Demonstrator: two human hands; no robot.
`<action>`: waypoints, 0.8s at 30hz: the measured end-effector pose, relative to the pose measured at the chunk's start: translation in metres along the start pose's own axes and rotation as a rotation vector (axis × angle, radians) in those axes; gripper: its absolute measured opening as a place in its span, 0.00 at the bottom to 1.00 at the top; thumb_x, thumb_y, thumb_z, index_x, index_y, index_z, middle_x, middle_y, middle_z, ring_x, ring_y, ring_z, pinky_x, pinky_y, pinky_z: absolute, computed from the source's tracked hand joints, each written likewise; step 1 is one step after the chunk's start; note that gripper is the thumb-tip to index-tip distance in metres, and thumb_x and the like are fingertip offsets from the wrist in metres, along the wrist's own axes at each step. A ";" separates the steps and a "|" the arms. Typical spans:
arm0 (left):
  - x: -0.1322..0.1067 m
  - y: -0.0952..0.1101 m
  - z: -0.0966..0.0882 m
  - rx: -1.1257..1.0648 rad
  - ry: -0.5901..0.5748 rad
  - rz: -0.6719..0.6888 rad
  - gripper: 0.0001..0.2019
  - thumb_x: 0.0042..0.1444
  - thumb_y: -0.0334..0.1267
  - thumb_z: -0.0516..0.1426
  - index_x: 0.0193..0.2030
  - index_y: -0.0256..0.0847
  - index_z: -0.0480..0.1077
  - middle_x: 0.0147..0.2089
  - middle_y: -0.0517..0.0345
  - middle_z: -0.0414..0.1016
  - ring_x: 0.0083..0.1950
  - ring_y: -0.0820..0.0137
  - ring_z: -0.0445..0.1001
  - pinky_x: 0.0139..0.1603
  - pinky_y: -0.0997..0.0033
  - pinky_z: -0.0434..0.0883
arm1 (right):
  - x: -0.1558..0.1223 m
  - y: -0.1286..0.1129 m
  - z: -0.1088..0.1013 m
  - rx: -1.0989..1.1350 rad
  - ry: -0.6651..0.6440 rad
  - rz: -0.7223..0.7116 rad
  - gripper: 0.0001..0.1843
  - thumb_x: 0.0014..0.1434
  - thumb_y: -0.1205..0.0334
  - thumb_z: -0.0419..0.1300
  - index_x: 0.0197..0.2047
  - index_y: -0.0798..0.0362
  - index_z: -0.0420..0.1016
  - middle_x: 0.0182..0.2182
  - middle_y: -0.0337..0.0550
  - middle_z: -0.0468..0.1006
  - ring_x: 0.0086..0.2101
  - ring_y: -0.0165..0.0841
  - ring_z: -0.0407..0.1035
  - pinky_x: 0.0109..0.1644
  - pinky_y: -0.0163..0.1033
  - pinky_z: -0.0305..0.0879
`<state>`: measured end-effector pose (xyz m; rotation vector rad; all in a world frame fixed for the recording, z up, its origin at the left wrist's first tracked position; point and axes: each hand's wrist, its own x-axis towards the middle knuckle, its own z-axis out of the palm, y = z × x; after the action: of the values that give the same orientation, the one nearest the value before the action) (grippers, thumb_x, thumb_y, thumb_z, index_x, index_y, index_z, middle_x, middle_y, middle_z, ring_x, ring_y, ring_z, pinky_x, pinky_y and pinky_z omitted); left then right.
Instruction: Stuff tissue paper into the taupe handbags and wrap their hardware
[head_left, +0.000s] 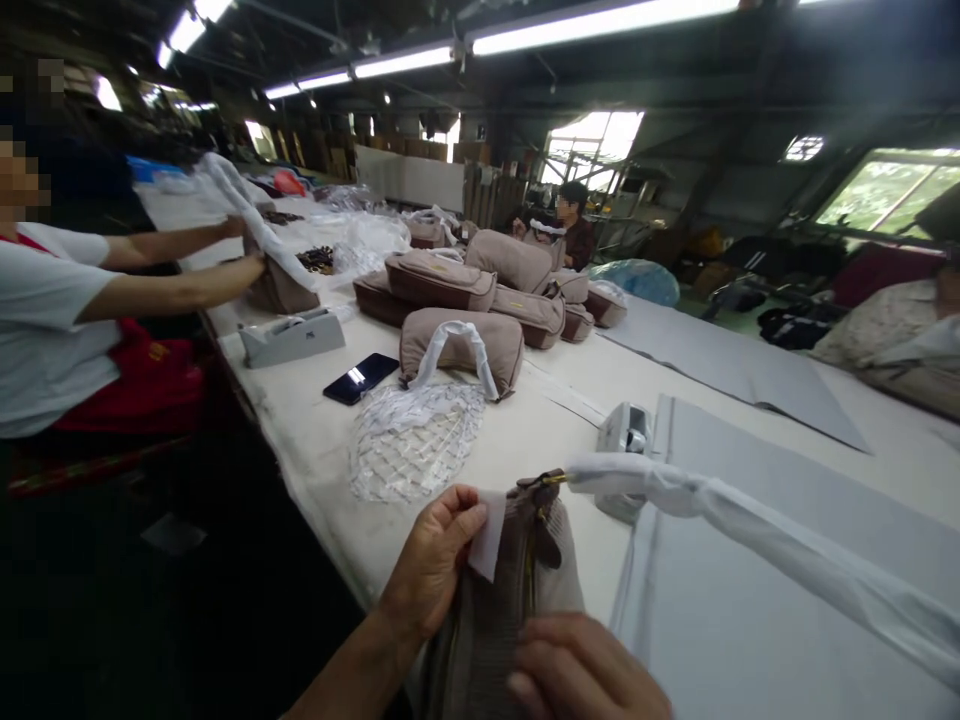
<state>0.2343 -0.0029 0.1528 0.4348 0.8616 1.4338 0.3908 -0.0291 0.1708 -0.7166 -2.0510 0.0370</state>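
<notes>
A taupe fabric bag stands upright at the near table edge, its zipper facing me. My left hand grips its left side and pinches a small white paper tag against it. My right hand is closed on the bag's lower right side. A strap wrapped in white plastic runs from the bag's top out to the right.
Ahead lie a white netting sheet, a dark phone, a tape dispenser, several finished taupe bags and grey sheets. A co-worker at left handles a bag. Other people sit at the far end and the right.
</notes>
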 end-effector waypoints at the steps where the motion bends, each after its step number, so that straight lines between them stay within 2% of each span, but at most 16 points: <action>1: -0.001 -0.002 -0.001 -0.015 -0.003 -0.009 0.15 0.43 0.38 0.67 0.33 0.36 0.66 0.26 0.61 0.74 0.23 0.78 0.71 0.25 0.81 0.67 | 0.005 0.012 -0.018 -0.013 -0.116 -0.006 0.10 0.65 0.63 0.51 0.35 0.51 0.71 0.27 0.40 0.77 0.26 0.27 0.71 0.31 0.29 0.67; 2: -0.002 -0.004 -0.002 -0.027 -0.003 -0.018 0.16 0.41 0.38 0.68 0.33 0.36 0.67 0.27 0.60 0.75 0.25 0.77 0.72 0.27 0.80 0.69 | 0.011 0.027 -0.034 -0.037 -0.230 -0.020 0.06 0.64 0.64 0.53 0.40 0.51 0.71 0.32 0.43 0.78 0.30 0.28 0.73 0.34 0.29 0.69; 3: -0.003 -0.006 -0.003 -0.023 0.001 -0.026 0.17 0.39 0.38 0.69 0.32 0.36 0.68 0.28 0.59 0.76 0.25 0.77 0.72 0.28 0.80 0.69 | 0.017 0.042 -0.048 -0.055 -0.277 -0.020 0.07 0.63 0.66 0.53 0.43 0.51 0.70 0.34 0.44 0.77 0.32 0.29 0.73 0.35 0.30 0.69; 5: -0.006 -0.008 -0.003 0.040 0.012 -0.009 0.16 0.40 0.40 0.69 0.31 0.35 0.69 0.27 0.60 0.75 0.23 0.78 0.70 0.25 0.81 0.67 | 0.029 0.070 -0.063 -0.091 -0.365 -0.116 0.12 0.63 0.70 0.52 0.48 0.50 0.69 0.35 0.44 0.77 0.32 0.30 0.73 0.34 0.32 0.70; 8: -0.009 -0.011 0.000 0.217 -0.023 0.053 0.14 0.46 0.44 0.66 0.31 0.34 0.71 0.23 0.62 0.72 0.22 0.81 0.67 0.24 0.83 0.64 | 0.045 0.098 -0.055 -0.131 -0.443 -0.255 0.23 0.61 0.73 0.50 0.58 0.47 0.63 0.40 0.46 0.76 0.34 0.33 0.72 0.35 0.36 0.71; 10: -0.007 -0.014 0.005 0.296 -0.070 0.074 0.14 0.49 0.45 0.64 0.31 0.34 0.72 0.22 0.63 0.71 0.22 0.81 0.66 0.25 0.83 0.63 | 0.050 0.106 -0.041 -0.079 -0.453 -0.243 0.27 0.60 0.72 0.52 0.62 0.47 0.58 0.46 0.51 0.73 0.42 0.38 0.71 0.44 0.43 0.71; 12: 0.001 -0.017 0.011 0.327 -0.113 0.090 0.14 0.49 0.46 0.63 0.31 0.34 0.72 0.23 0.63 0.71 0.23 0.80 0.66 0.26 0.82 0.63 | 0.051 0.110 -0.031 0.067 -0.467 -0.172 0.27 0.60 0.70 0.53 0.62 0.49 0.58 0.51 0.54 0.68 0.50 0.41 0.67 0.50 0.47 0.68; 13: 0.007 -0.019 0.015 0.335 -0.133 0.096 0.14 0.49 0.46 0.63 0.31 0.34 0.72 0.24 0.63 0.71 0.23 0.80 0.65 0.25 0.82 0.63 | 0.050 0.111 -0.030 0.145 -0.471 -0.135 0.27 0.60 0.70 0.53 0.61 0.49 0.59 0.50 0.54 0.68 0.50 0.39 0.66 0.51 0.46 0.68; 15: 0.020 -0.024 0.022 0.331 -0.173 0.094 0.15 0.49 0.47 0.63 0.31 0.35 0.71 0.24 0.64 0.70 0.21 0.81 0.64 0.23 0.81 0.62 | 0.043 0.111 -0.033 0.235 -0.448 -0.058 0.25 0.60 0.71 0.52 0.60 0.48 0.62 0.47 0.51 0.71 0.46 0.36 0.68 0.48 0.41 0.70; 17: 0.028 -0.029 0.028 0.307 -0.224 0.062 0.15 0.47 0.46 0.64 0.31 0.35 0.71 0.24 0.64 0.70 0.21 0.80 0.64 0.24 0.80 0.62 | 0.034 0.110 -0.041 0.238 -0.396 0.043 0.25 0.59 0.70 0.54 0.59 0.46 0.65 0.47 0.50 0.72 0.46 0.36 0.69 0.48 0.42 0.70; 19: 0.031 -0.033 0.032 0.273 -0.277 0.015 0.15 0.45 0.45 0.66 0.30 0.34 0.71 0.25 0.62 0.71 0.24 0.79 0.65 0.27 0.79 0.63 | 0.025 0.107 -0.050 0.281 -0.378 0.221 0.21 0.58 0.67 0.57 0.54 0.45 0.72 0.50 0.48 0.72 0.50 0.38 0.68 0.53 0.44 0.67; 21: 0.027 -0.034 0.033 0.270 -0.311 -0.012 0.15 0.42 0.43 0.67 0.29 0.34 0.72 0.27 0.60 0.72 0.26 0.77 0.67 0.29 0.79 0.64 | 0.019 0.103 -0.054 0.368 -0.349 0.438 0.16 0.57 0.62 0.59 0.50 0.45 0.75 0.50 0.46 0.73 0.50 0.39 0.69 0.53 0.43 0.68; 23: 0.021 -0.032 0.031 0.333 -0.318 0.002 0.14 0.43 0.43 0.67 0.29 0.34 0.73 0.26 0.60 0.72 0.26 0.77 0.66 0.29 0.78 0.63 | 0.014 0.101 -0.052 0.440 -0.291 0.648 0.20 0.57 0.58 0.60 0.54 0.46 0.72 0.48 0.47 0.75 0.47 0.38 0.72 0.48 0.40 0.72; 24: 0.018 -0.030 0.029 0.393 -0.315 0.031 0.13 0.45 0.43 0.66 0.29 0.34 0.74 0.26 0.60 0.72 0.27 0.76 0.66 0.29 0.78 0.62 | 0.012 0.102 -0.050 0.451 -0.253 0.688 0.25 0.57 0.57 0.61 0.58 0.47 0.68 0.48 0.49 0.75 0.45 0.38 0.73 0.45 0.40 0.74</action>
<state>0.2740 0.0176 0.1449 0.9477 0.8792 1.1794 0.4735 0.0492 0.1782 -1.1248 -1.8275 0.9892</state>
